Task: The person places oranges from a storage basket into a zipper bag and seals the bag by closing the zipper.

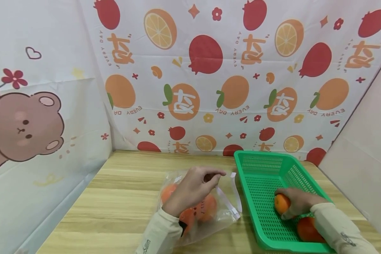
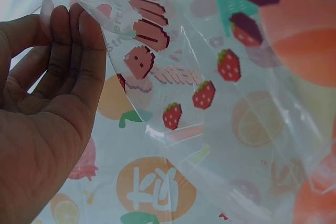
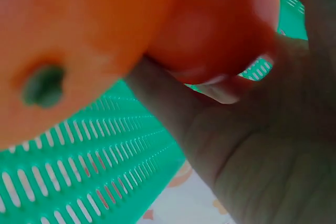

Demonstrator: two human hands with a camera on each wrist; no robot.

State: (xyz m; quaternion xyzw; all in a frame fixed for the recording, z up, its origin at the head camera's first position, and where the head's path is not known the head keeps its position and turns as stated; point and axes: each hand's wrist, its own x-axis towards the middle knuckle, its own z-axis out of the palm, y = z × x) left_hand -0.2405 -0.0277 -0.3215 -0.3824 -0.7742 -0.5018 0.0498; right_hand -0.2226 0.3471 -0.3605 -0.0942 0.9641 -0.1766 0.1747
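My left hand point(image 1: 193, 190) is over a clear printed plastic bag point(image 1: 222, 220) lying on the table. In the left wrist view the thumb and fingers of that hand point(image 2: 58, 87) pinch the edge of the bag point(image 2: 173, 93), which has strawberry prints. Several oranges point(image 1: 207, 208) show through the plastic. Inside the green basket point(image 1: 246, 190), my right hand point(image 1: 295, 203) grips an orange point(image 1: 280, 204), its fingers and thumb curled round the sides. Another orange point(image 1: 308, 229) lies in the basket beneath the right wrist, partly hidden by the sleeve; its green stem end point(image 3: 44, 85) shows close in the right wrist view.
The wood-grain table point(image 1: 114, 197) extends left of the bag. A white strip with a slider point(image 1: 233, 210) runs along the bag's right edge, close to the basket's left wall. A fruit-print sheet point(image 1: 206, 116) hangs behind the table, with pale sheets at both sides.
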